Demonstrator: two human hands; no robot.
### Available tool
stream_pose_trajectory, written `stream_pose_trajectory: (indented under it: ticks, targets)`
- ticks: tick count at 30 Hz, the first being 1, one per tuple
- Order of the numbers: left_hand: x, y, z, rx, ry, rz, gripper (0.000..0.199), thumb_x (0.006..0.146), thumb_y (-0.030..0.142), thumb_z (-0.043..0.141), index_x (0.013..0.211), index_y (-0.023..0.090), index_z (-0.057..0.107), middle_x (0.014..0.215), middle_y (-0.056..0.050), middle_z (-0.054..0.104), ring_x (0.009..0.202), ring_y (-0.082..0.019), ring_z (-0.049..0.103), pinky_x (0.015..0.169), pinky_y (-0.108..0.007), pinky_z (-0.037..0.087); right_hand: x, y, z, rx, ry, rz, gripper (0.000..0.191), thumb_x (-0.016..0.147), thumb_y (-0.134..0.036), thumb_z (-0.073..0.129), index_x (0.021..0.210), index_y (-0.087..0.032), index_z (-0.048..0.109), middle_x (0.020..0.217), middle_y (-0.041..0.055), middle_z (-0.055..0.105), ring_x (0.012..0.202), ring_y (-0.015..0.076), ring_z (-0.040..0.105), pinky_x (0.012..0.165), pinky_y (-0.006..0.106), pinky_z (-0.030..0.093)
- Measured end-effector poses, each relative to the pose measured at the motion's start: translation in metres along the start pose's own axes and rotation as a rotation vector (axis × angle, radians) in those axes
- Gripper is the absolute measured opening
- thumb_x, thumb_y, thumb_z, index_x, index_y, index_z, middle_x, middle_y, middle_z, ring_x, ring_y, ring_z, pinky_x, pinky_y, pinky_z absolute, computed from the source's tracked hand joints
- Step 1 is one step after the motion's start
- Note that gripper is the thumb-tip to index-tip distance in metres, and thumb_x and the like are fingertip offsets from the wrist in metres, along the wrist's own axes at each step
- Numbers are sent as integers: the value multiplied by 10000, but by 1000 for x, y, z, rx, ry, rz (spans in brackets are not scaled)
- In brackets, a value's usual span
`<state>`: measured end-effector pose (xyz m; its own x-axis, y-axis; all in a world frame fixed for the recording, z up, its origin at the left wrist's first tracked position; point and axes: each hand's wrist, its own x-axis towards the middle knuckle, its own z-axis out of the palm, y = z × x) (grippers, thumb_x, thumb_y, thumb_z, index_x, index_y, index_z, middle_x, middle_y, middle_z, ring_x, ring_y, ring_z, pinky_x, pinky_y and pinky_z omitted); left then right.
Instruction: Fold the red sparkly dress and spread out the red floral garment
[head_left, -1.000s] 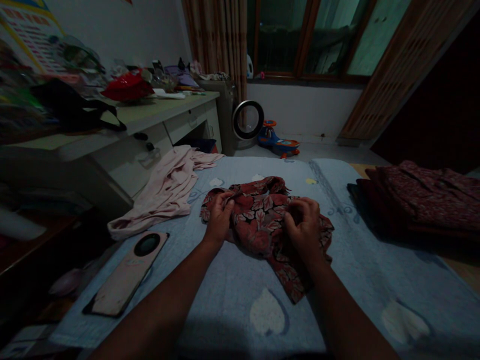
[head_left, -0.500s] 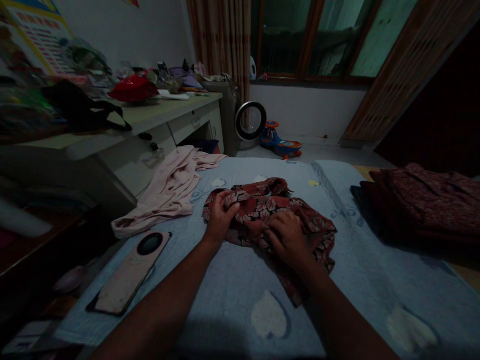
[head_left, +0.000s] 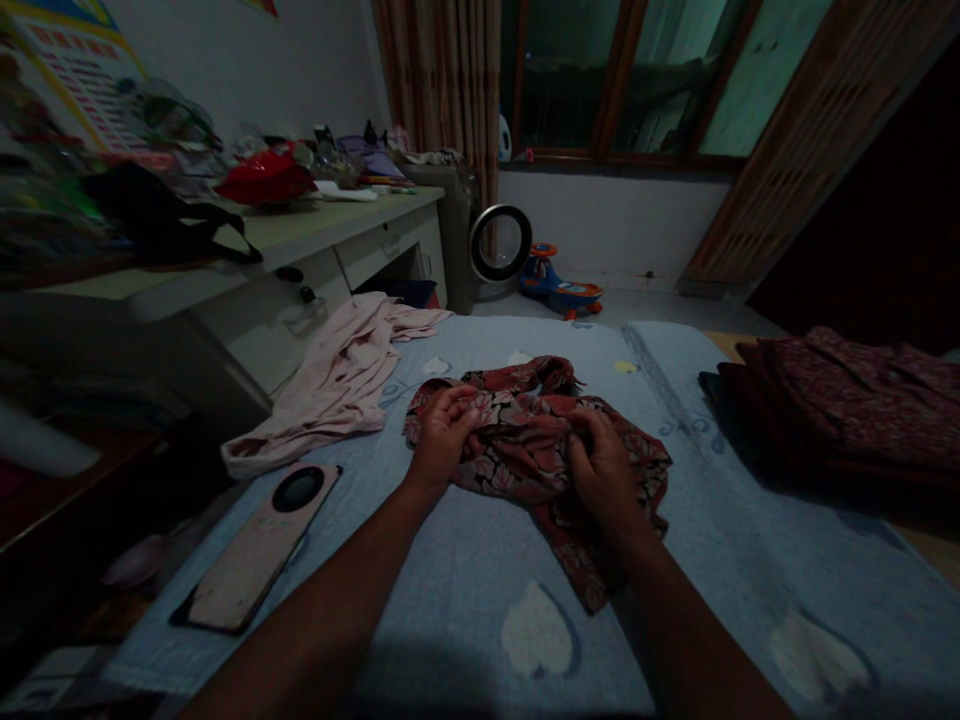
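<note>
A red and black leaf-patterned garment (head_left: 517,470) lies crumpled on the light blue bed cover (head_left: 435,610). Its exact kind is hard to make out among the folds. My left hand (head_left: 441,435) pinches the cloth near its left end, thumb against fingers. On the other side, my right hand (head_left: 604,465) grips a fold between thumb and fingers. The fabric between both hands is slightly raised and gathered. One narrow section, like a sleeve, hangs toward me below my right hand, and another part loops at the far side.
Pale pink clothing (head_left: 322,390) drapes over the bed's left edge, beside a phone-shaped pink board (head_left: 251,550) with a dark circle. Dark red folded clothes (head_left: 847,410) are stacked at right. A cluttered desk (head_left: 315,235) stands left; a blue ride-on toy (head_left: 559,285) sits beyond the bed.
My right hand has moved slightly right and up, now pinching a fold instead of lying over the cloth. The front of the garment has spread out between my hands.
</note>
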<state>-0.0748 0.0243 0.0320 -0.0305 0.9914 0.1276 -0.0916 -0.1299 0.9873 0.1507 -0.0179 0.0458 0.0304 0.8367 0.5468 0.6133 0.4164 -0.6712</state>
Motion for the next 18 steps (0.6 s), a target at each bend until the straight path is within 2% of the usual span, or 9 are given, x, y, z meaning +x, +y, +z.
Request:
stream_pose_trajectory:
  ticks: [4, 8, 9, 13, 16, 18]
  targets:
    - [-2, 3, 0, 0, 21, 26, 365, 810, 388, 645, 1127, 230, 556, 841, 14, 657, 399, -52, 500, 358, -189, 345, -4, -12, 2, -161, 12, -168, 301, 852, -289, 584, 1145, -219, 587, 1208, 118, 556, 1144, 311, 494, 994, 506, 390]
    - [-3, 5, 2, -54, 27, 4, 343, 800, 379, 672, 1092, 223, 581, 816, 18, 647, 412, -61, 519, 375, -196, 408, -9, -13, 11, -235, -19, -222, 451, 774, -425, 731, 1154, -218, 603, 1223, 120, 551, 1153, 329, 482, 983, 514, 388]
    - [-3, 5, 2, -79, 30, -4, 340, 791, 374, 684, 1080, 220, 590, 832, 15, 650, 428, -63, 531, 387, -198, 429, -9, -12, 14, -243, -12, -223, 426, 777, -416, 735, 1136, -219, 617, 1213, 117, 558, 1147, 325, 486, 979, 512, 390]
    - [-3, 6, 2, -239, 15, -46, 344, 758, 322, 694, 1071, 212, 604, 908, 4, 659, 553, -99, 623, 458, -213, 507, -9, -7, 16, -202, 60, -222, 117, 873, -262, 643, 975, -223, 684, 1080, 83, 604, 1057, 270, 526, 937, 467, 417]
    - [-1, 6, 0, -327, -8, -55, 390, 719, 250, 665, 1100, 214, 591, 924, 7, 659, 586, -108, 639, 477, -217, 522, -6, -7, 12, -87, 77, -218, 124, 901, -206, 604, 965, -229, 708, 1007, 65, 619, 991, 234, 556, 887, 414, 452]
    - [-1, 7, 0, -311, -2, -66, 422, 701, 239, 677, 1110, 211, 578, 895, 11, 659, 554, -96, 625, 452, -196, 495, -5, -9, 9, -6, 69, -204, 134, 906, -199, 600, 959, -231, 719, 985, 59, 626, 961, 218, 579, 859, 385, 473]
